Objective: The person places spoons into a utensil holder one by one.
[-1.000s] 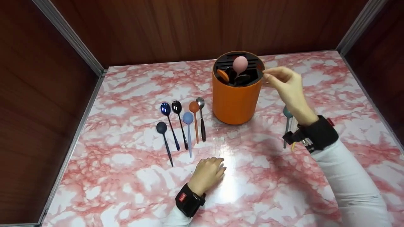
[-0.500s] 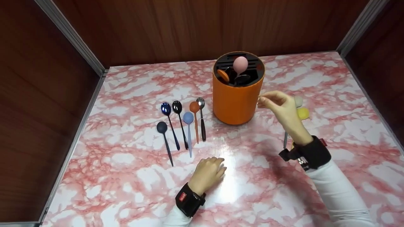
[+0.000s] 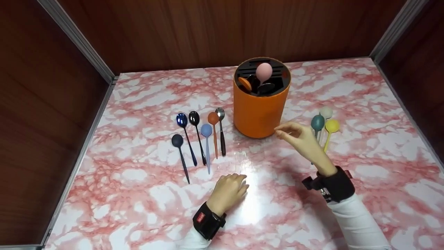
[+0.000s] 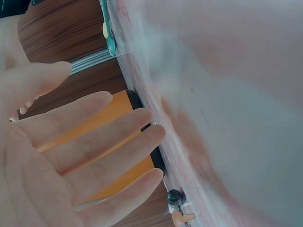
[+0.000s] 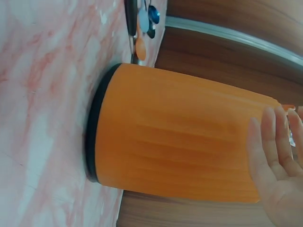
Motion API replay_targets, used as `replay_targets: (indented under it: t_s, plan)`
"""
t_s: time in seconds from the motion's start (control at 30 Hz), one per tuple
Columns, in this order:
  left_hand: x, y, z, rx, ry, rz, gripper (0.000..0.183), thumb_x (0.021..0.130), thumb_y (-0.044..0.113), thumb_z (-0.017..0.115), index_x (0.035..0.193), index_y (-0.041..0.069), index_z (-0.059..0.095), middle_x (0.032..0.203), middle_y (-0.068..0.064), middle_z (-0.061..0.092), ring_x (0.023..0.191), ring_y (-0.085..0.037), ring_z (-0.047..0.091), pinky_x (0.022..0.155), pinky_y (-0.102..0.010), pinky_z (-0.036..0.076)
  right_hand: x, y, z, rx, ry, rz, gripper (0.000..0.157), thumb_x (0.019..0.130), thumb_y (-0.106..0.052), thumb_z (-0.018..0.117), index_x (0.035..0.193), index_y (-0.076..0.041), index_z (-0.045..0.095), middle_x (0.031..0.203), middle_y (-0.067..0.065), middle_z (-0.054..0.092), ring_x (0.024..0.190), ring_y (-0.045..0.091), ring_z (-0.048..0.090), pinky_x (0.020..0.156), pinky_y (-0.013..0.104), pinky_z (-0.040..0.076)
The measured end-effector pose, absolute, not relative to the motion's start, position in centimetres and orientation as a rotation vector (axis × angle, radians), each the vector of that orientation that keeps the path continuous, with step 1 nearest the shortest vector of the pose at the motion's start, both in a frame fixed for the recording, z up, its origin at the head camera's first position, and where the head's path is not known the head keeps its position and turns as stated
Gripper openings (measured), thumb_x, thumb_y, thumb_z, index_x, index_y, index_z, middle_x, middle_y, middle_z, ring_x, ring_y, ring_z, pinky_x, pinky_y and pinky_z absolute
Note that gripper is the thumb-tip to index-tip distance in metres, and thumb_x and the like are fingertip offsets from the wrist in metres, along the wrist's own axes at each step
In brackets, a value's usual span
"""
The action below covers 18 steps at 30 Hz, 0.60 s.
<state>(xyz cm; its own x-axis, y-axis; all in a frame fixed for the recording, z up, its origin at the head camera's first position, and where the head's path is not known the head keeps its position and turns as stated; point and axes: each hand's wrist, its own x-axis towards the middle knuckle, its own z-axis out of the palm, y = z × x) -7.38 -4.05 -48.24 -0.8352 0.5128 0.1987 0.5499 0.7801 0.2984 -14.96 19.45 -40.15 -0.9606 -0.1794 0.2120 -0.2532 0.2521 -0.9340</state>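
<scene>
My right hand (image 3: 301,141) hovers beside the lower right of an orange cylindrical utensil holder (image 3: 261,113), fingers loosely bent and holding nothing. In the right wrist view its fingers (image 5: 270,130) overlap the holder's upper part. The holder has a black slotted top, from which stick a pink spoon (image 3: 264,71), an orange spoon (image 3: 245,83) and a black spoon (image 3: 266,87). My left hand (image 3: 227,193) stays low over the table in front of the holder. Its fingers (image 4: 109,151) look extended and spread in the left wrist view, with nothing held.
Several spoons lie left of the holder: dark navy (image 3: 177,140), shiny blue (image 3: 181,120), black (image 3: 194,118), light blue (image 3: 206,130), rust-orange (image 3: 213,118) and silver with a dark handle (image 3: 220,112). Teal (image 3: 317,122), yellow (image 3: 332,125) and pale (image 3: 326,112) ones lie right. Wood-grain panels (image 3: 208,31) enclose the table.
My right hand has come down from the holder's rim toward its base, nearer to me, uncovering the spoons at right. The left hand and the holder have stayed put.
</scene>
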Motion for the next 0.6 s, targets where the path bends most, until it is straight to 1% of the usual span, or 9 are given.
replay_targets:
  t_s: [0.03, 0.1, 0.2, 0.27, 0.4, 0.6]
  plan:
    - [-7.4, -4.1, -48.2, -0.860, -2.866, -0.530, 0.027, 0.086, 0.026, 0.054, 0.101, 0.006, 0.063, 0.089, -0.005, 0.065, 0.080, -0.019, 0.061, 0.068, -0.030, 0.046, -14.9, 19.5, -40.3, 0.428, -2.459, 1.821, 0.018, 0.084, -0.008, 0.060, 0.096, 0.005, 0.063, 0.092, 0.019, 0.063, 0.076, 0.007, 0.061, 0.071, 0.021, 0.051]
    - [-7.5, -4.1, -48.1, -0.865, -2.870, -0.526, 0.027, 0.086, 0.026, 0.053, 0.102, 0.006, 0.063, 0.090, -0.005, 0.064, 0.080, -0.019, 0.061, 0.068, -0.030, 0.046, -14.8, 19.5, -40.6, 0.437, -2.530, 1.749, 0.018, 0.084, -0.008, 0.059, 0.097, 0.005, 0.063, 0.094, 0.019, 0.063, 0.078, 0.010, 0.061, 0.070, 0.020, 0.051]
    - [-7.6, -4.2, -48.1, -0.871, -2.879, -0.517, 0.027, 0.087, 0.026, 0.053, 0.103, 0.006, 0.062, 0.091, -0.005, 0.064, 0.081, -0.019, 0.061, 0.069, -0.030, 0.046, -14.9, 19.7, -41.5, 0.475, -2.627, 1.606, 0.018, 0.084, -0.009, 0.059, 0.098, 0.002, 0.063, 0.095, 0.016, 0.064, 0.082, 0.017, 0.061, 0.073, 0.022, 0.050]
    - [-7.8, -4.3, -48.1, -0.874, -2.877, -0.505, 0.027, 0.086, 0.026, 0.054, 0.102, 0.006, 0.062, 0.090, -0.005, 0.064, 0.081, -0.019, 0.061, 0.068, -0.030, 0.046, -14.8, 19.8, -41.9, 0.496, -2.689, 1.504, 0.019, 0.085, -0.011, 0.059, 0.099, 0.001, 0.064, 0.096, 0.013, 0.064, 0.085, 0.021, 0.061, 0.075, 0.026, 0.050]
    - [-8.2, -4.3, -47.9, -0.881, -2.874, -0.462, 0.026, 0.086, 0.026, 0.054, 0.102, 0.006, 0.063, 0.089, -0.005, 0.064, 0.079, -0.020, 0.061, 0.067, -0.031, 0.046, -14.3, 20.0, -42.5, 0.523, -2.740, 1.426, 0.021, 0.085, -0.017, 0.059, 0.100, -0.003, 0.064, 0.096, 0.009, 0.065, 0.086, 0.020, 0.061, 0.076, 0.034, 0.050]
    - [-9.2, -4.5, -47.4, -0.908, -2.877, -0.376, 0.025, 0.086, 0.025, 0.054, 0.100, 0.007, 0.063, 0.086, -0.005, 0.064, 0.076, -0.020, 0.060, 0.064, -0.031, 0.046, -13.8, 20.5, -43.3, 0.522, -2.782, 1.333, 0.019, 0.085, -0.017, 0.058, 0.099, -0.004, 0.063, 0.094, 0.008, 0.065, 0.083, 0.022, 0.062, 0.073, 0.037, 0.051]
